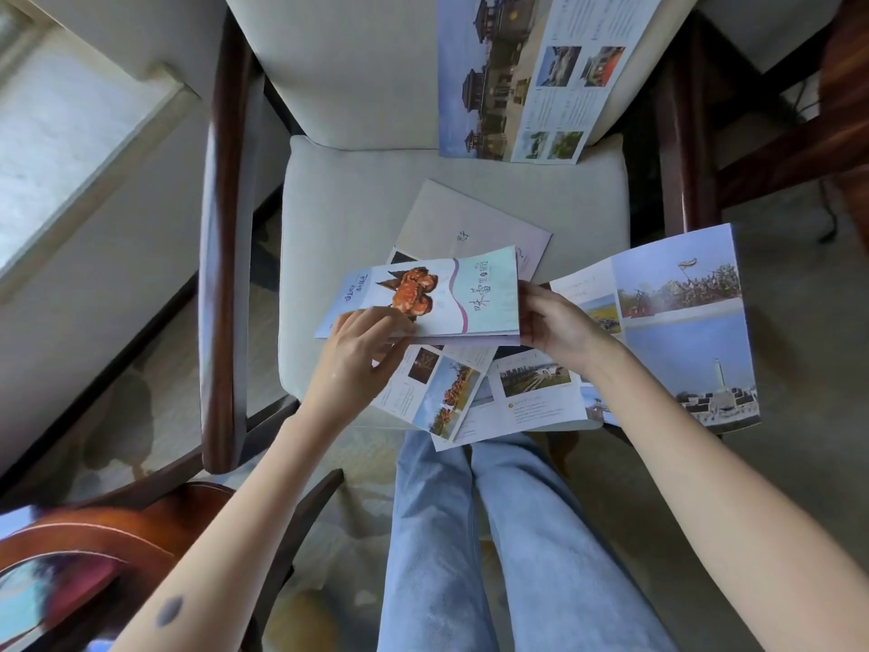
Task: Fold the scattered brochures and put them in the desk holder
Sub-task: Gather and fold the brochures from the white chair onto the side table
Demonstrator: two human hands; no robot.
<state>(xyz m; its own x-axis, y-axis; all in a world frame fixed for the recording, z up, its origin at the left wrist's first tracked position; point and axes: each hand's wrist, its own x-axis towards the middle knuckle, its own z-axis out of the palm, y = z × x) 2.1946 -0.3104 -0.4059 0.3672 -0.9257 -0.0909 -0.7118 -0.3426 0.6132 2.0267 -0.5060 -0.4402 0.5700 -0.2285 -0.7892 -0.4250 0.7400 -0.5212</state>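
Left hand [362, 357]: fingers [376, 320] pinch the lower-left edge of the folded crab brochure [437, 298], some on the cover, some curled under. Right hand [557, 324]: fingers [533, 298] grip the brochure's right end. It's held flat, centre frame, over the pile on the chair seat [338, 218]; can't tell if it touches the pile.

Under it:
- an open brochure [446, 392] hanging over the seat's front edge
- a pale folded one [463, 218] just above centre

A big open one [682, 322] juts off the seat at right. Another open one [517, 77] leans on the chair back, upper right. Dark wood armrest [221, 275] at left, jeans [470, 534] bottom centre.
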